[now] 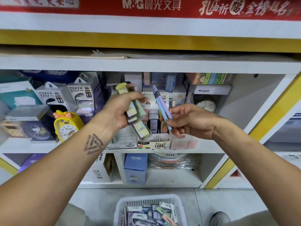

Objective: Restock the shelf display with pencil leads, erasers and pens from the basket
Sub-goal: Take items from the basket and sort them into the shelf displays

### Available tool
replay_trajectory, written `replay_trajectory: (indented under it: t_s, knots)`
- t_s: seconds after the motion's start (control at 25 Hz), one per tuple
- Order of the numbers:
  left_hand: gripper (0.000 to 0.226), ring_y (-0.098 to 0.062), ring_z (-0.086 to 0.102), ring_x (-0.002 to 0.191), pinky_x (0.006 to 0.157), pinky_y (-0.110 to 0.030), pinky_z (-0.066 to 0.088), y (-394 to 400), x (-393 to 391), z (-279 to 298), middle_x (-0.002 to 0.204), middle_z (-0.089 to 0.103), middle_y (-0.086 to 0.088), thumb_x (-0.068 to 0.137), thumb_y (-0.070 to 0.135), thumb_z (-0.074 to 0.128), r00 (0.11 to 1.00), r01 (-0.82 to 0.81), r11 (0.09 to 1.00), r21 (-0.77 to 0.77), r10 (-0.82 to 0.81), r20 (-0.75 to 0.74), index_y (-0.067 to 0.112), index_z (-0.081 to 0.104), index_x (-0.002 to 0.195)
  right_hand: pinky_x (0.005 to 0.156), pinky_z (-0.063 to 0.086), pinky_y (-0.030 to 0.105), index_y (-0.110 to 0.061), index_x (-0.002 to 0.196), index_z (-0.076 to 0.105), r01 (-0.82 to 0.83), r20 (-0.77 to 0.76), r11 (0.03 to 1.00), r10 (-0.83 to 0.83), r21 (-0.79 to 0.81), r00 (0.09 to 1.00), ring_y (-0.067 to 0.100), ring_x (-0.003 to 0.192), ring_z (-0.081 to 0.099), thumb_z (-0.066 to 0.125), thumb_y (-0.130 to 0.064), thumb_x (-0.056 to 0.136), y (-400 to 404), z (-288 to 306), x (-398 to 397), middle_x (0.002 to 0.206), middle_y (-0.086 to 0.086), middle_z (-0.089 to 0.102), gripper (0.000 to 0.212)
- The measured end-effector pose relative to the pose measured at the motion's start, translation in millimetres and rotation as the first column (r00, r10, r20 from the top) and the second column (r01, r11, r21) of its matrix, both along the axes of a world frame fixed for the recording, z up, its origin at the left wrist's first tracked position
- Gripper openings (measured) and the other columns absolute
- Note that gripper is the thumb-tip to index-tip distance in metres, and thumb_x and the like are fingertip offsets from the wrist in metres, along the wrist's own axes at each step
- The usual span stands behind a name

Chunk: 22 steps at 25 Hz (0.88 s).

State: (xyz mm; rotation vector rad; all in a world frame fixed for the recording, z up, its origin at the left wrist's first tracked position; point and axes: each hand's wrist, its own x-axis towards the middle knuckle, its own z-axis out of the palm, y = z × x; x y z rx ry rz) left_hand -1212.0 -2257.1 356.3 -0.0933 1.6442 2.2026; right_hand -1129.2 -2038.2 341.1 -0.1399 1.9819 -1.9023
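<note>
Pastel plastic eraser and lead packs [136, 118] fanned in left hand [121, 110] grip above shelf front edge; two slim blue-lilac pens [162, 108] pinched by right hand [189, 121]; best slotted upright into cardboard display box [154, 141]; white mesh basket [149, 199] on floor below

Left hand [120, 111] grips a bunch of pastel erasers [136, 118]; right hand [187, 121] pinches two pens [162, 108], blue and purple. Both up at shelf display [154, 142]. White basket [149, 211] of erasers on floor below.

basket [149, 199] on floor below shelf [48, 146]
</note>
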Motion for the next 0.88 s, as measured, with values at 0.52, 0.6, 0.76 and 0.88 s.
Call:
replay_trajectory:
  t_s: [0.52, 0.6, 0.76, 0.88]
  knots:
    - [0.026, -0.035, 0.074, 0.08, 0.068, -0.051, 0.059, 50.6, 31.4, -12.1, 0.087, 0.075, -0.019, 0.064, 0.001, 0.085, 0.965, 0.198, 0.959, -0.201, -0.226, -0.13, 0.006, 0.077, 0.088, 0.057, 0.045, 0.028, -0.004, 0.104, 0.07, 0.315, -0.167, 0.898, -0.275, 0.307, 0.947, 0.019, 0.061, 0.061, 0.07, -0.043, 0.089, 16.2, 17.4, 1.1, 0.084, 0.013, 0.075, 0.042]
    - [0.025, -0.034, 0.074, 0.08, 0.068, -0.05, 0.059, 54.9, 35.0, -14.1, 0.088, 0.075, -0.018, 0.065, 0.004, 0.085, 0.952, 0.245, 0.935, -0.256, -0.282, -0.119, 0.007, 0.078, 0.088, 0.053, 0.045, 0.026, -0.003, 0.108, 0.068, 0.442, -0.258, 0.881, -0.394, 0.168, 0.882, 0.017, 0.055, 0.057, 0.073, -0.027, 0.089, 14.6, 16.2, -3.8, 0.073, 0.01, 0.07, 0.031]
    - [0.021, -0.033, 0.072, 0.074, 0.064, -0.049, 0.06, 57.7, 35.0, -14.0, 0.088, 0.074, -0.018, 0.066, 0.004, 0.083, 0.952, 0.261, 0.931, -0.255, -0.291, -0.089, 0.006, 0.078, 0.086, 0.052, 0.05, 0.023, 0.0, 0.101, 0.07, 0.506, -0.331, 0.857, -0.452, 0.096, 0.828, 0.016, 0.053, 0.059, 0.068, -0.002, 0.091, 13.9, 16.8, -8.4, 0.066, 0.011, 0.068, 0.01]
    - [0.025, -0.028, 0.067, 0.054, 0.052, -0.041, 0.054, 51.8, 28.5, -9.9, 0.081, 0.072, -0.023, 0.065, -0.001, 0.08, 0.977, 0.198, 0.959, -0.202, -0.209, -0.035, -0.001, 0.074, 0.09, 0.053, 0.052, 0.023, -0.004, 0.097, 0.065, 0.66, -0.435, 0.749, -0.574, 0.064, 0.694, 0.014, 0.053, 0.062, 0.065, 0.0, 0.093, 33.6, 24.0, -12.4, 0.073, 0.014, 0.069, 0.006]
